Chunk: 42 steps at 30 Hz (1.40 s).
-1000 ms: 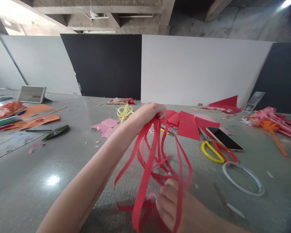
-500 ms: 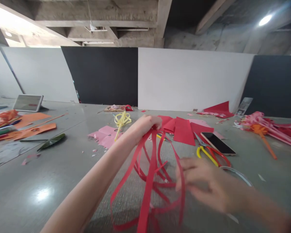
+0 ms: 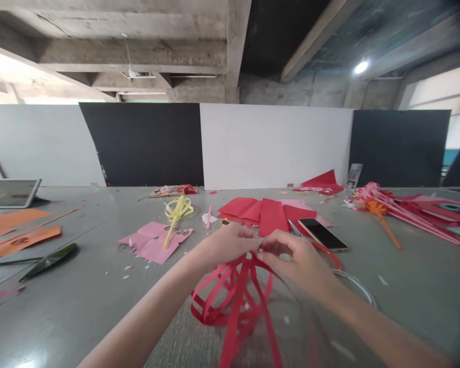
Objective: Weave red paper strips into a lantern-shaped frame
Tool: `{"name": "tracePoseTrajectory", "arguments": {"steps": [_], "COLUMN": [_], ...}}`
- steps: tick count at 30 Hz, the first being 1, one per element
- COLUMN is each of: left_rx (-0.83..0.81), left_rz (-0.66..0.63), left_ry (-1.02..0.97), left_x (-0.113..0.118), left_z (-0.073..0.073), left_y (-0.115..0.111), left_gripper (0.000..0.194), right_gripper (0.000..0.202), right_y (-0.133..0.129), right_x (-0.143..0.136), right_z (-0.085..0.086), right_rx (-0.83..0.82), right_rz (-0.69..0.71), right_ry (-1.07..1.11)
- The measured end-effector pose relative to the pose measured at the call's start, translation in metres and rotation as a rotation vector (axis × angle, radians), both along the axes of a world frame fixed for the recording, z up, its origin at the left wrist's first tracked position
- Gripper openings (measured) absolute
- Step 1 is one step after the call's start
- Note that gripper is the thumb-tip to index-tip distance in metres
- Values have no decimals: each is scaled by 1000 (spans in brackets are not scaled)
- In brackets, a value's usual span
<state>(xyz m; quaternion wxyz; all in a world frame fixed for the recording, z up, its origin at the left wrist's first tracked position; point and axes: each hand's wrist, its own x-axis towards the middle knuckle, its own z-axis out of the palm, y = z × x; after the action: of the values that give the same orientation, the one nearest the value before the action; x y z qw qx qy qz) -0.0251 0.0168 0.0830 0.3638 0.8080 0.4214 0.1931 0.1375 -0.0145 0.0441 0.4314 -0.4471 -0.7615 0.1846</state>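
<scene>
My left hand is closed over the gathered top of several long red paper strips. From there the strips fan downward, some curved into loops, others hanging straight toward me. My right hand has come up against the left one, its thumb and forefinger pinched on a red strip at the same gathering point. The exact spot where the fingers meet is partly hidden. Behind the hands lie folded red paper sheets. Scissors with red showing on the handle rest beyond my right hand, partly covered.
A phone and a roll of clear tape lie to the right. Pink paper with a yellow paper-strip flower sits to the left. A green leaf shape, orange paper and a tablet are farther left.
My right hand has moved up and left from the hanging strips to the gathered top beside my left hand. The view has tilted up and turned right.
</scene>
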Motion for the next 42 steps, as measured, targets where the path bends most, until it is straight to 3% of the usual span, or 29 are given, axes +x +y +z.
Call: {"name": "tracePoseTrajectory", "arguments": {"steps": [3, 10, 13, 18, 21, 27, 31, 37, 42], "left_rx": [-14, 5, 12, 43, 16, 0, -10, -20, 18], "left_rz": [-22, -56, -70, -3, -52, -195, -269, -361, -487], "left_ry": [14, -25, -37, -73, -214, -379, -456, -515, -470], "left_x": [0, 1, -1, -16, -28, -40, -35, -26, -24], "left_z": [-4, -7, -2, 11, 22, 55, 87, 124, 134], "left_y": [3, 5, 6, 8, 8, 24, 39, 47, 53], "left_gripper": [16, 20, 22, 23, 32, 37, 37, 40, 45], "right_gripper": [12, 12, 14, 7, 6, 18, 30, 24, 22], "right_y": [1, 1, 4, 26, 45, 69, 74, 71, 58], "right_x": [-1, -4, 1, 33, 55, 79, 85, 78, 62], "right_z": [-4, -12, -9, 0, -3, -33, -47, -35, -20], "right_rx": [138, 447, 469, 381, 188, 19, -41, -89, -105], "right_rz": [-53, -37, -94, -327, -401, -226, -211, -177, -130], "right_ry": [9, -31, -62, -84, -272, -467, -538, -517, -415]}}
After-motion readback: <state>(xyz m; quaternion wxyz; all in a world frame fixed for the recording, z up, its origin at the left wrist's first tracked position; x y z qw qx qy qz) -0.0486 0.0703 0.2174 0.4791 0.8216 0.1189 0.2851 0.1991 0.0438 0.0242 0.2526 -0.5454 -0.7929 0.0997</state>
